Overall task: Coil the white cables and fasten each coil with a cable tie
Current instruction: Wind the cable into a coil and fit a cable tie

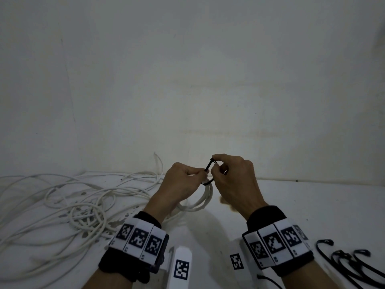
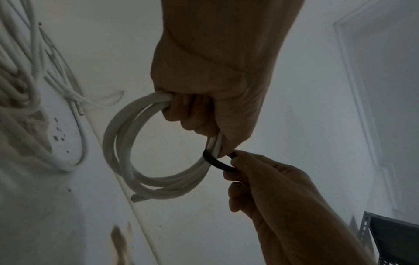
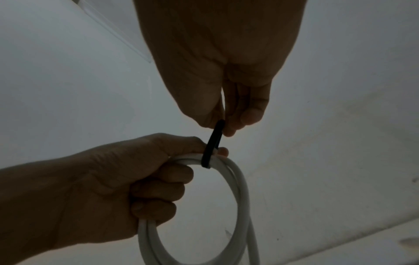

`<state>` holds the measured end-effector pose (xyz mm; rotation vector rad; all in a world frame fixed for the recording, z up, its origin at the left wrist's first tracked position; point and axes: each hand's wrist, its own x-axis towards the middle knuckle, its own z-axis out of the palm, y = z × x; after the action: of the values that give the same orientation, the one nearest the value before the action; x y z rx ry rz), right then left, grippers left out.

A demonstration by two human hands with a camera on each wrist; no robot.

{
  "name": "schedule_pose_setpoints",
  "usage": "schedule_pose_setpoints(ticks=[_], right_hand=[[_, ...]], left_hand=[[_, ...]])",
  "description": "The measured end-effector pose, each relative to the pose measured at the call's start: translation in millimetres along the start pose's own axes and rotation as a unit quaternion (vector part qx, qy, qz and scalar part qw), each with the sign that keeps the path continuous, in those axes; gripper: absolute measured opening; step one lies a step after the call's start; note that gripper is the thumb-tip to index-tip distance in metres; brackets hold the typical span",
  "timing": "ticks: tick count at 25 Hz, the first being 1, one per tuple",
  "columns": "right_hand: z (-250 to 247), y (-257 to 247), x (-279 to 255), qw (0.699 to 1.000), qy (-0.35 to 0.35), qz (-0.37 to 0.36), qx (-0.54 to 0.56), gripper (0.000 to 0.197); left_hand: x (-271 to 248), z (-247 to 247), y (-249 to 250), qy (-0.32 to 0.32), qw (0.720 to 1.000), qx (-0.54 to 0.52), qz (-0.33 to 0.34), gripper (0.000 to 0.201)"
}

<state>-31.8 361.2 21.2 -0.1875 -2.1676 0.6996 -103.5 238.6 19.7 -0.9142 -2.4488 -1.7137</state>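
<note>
My left hand (image 1: 183, 180) grips a small coil of white cable (image 1: 203, 200) above the white table (image 1: 291, 205), fingers curled round its strands. The coil (image 2: 127, 161) hangs as a ring of a few turns, one cut end sticking out at the bottom. A black cable tie (image 1: 209, 171) loops round the coil's strands beside my left fingers. My right hand (image 1: 227, 174) pinches the tie's upper part between thumb and fingertips. The tie (image 3: 212, 143) runs from the strands (image 3: 238, 179) up into that pinch. In the left wrist view the tie (image 2: 215, 159) wraps the coil next to my right hand (image 2: 272, 188).
A loose tangle of white cables (image 1: 68, 203) covers the table's left side. Several black cable ties (image 1: 350, 261) lie at the front right. A white wall (image 1: 187, 80) rises right behind the table. A grey metal rack (image 2: 394, 240) shows at the left wrist view's lower right.
</note>
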Motion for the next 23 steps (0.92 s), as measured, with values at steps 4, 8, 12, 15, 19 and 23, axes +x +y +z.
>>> schedule_pose_setpoints(ticks=[4,8,12,15,19,23], right_hand=[[-3,2,3,0.999,-0.043,0.006,-0.002,0.023],[-4,-4,1,0.994,-0.103,-0.015,0.016,0.037],[3,0,-2,0.994,-0.076,-0.074,0.007,0.066],[7,3,-2,0.994,-0.023,-0.107,0.004,0.060],[9,2,-4,0.993,-0.032,-0.115,-0.016,0.058],[8,3,-5,0.993,-0.021,-0.119,-0.010,0.045]], left_hand=[[-2,-4,1,-0.007,0.999,0.032,0.004,0.019],[-2,-5,4,-0.001,0.999,-0.045,-0.011,0.018],[-7,-4,15,0.024,0.989,-0.129,-0.075,0.022],[-11,-4,19,0.024,0.985,-0.141,-0.096,0.023],[-10,-2,19,0.028,0.981,-0.151,-0.118,0.023],[-9,0,18,0.023,0.982,-0.154,-0.103,0.025]])
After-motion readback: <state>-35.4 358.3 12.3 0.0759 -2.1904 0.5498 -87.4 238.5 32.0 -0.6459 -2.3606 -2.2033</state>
